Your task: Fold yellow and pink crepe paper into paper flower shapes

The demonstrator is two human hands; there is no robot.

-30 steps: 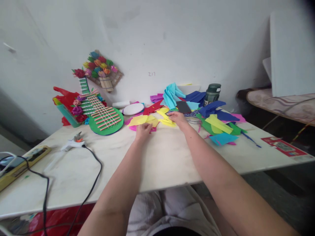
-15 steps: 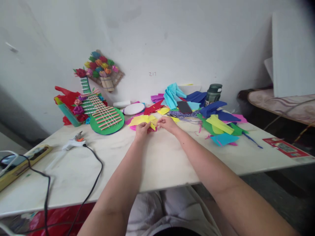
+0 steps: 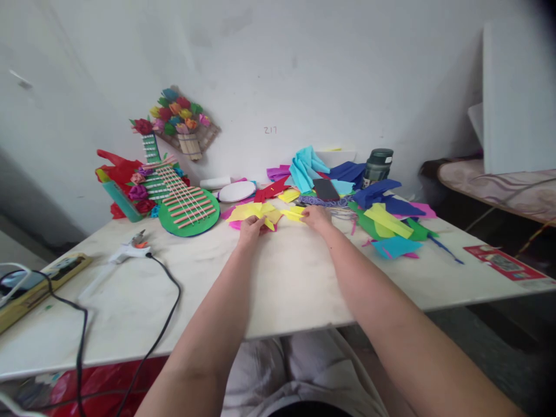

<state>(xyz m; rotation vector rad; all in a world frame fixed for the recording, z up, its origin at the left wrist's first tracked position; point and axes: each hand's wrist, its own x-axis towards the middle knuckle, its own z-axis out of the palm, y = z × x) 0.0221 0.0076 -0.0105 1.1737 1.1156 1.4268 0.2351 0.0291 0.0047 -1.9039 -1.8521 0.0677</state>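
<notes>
My left hand (image 3: 251,230) pinches a small folded yellow crepe paper piece (image 3: 270,223), just in front of a larger yellow crepe paper (image 3: 245,212) lying over pink paper (image 3: 234,225). To the right, my right hand (image 3: 318,220) has its fingers closed at the right end of another yellow paper piece (image 3: 292,215). The fingertips are small and partly hidden there. Dark scissor-like handles (image 3: 300,204) lie just beyond those fingers, beside purple yarn (image 3: 328,201).
A green paper guitar (image 3: 189,229) leans at left, near a glue gun (image 3: 132,250) with a black cord. A power strip (image 3: 65,275) lies far left. Coloured crepe paper (image 3: 386,223), a phone (image 3: 325,189) and a dark bottle (image 3: 377,168) occupy the right and back.
My right hand has moved right, away from my left hand, to the yellow paper piece on the table. My left hand has stayed nearly still, holding its yellow paper.
</notes>
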